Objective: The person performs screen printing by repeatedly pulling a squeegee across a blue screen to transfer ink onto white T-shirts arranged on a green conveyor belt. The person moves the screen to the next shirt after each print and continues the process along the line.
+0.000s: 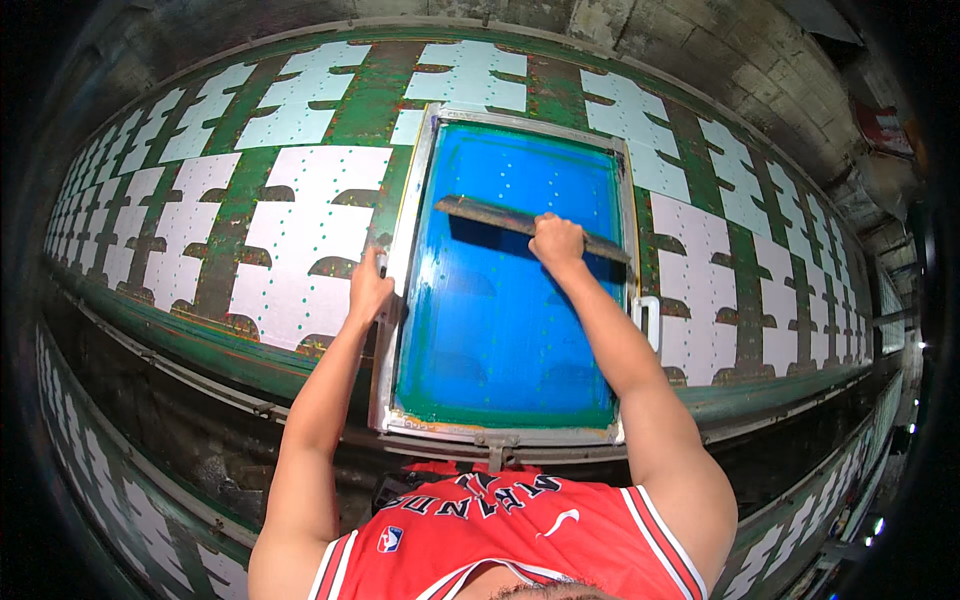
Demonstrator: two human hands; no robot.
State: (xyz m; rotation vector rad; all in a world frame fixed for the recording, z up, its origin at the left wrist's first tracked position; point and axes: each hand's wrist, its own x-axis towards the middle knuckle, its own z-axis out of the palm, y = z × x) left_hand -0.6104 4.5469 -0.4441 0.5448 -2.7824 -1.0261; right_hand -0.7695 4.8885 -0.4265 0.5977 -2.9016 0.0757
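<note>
A screen-printing frame [630, 210] with a pale metal rim and blue mesh [480, 350] lies before me on the long green table. My right hand [556, 241] is closed round the squeegee [485, 212], a long, dark, worn bar. It slants across the upper half of the mesh, left end farther away. At the frame's left side, my left hand [370, 287] is wrapped round a side handle, mostly hidden by the fingers. A matching white handle [650, 322] sticks out on the right side. Green ink [590, 420] edges the mesh.
White cut fabric pieces [310, 220] with green dots lie in rows along the table [235, 215], left and right of the frame. A metal rail [250, 400] runs along its near edge. Behind stands a block wall [730, 50]. Another table with similar pieces [150, 510] lies nearer, lower left.
</note>
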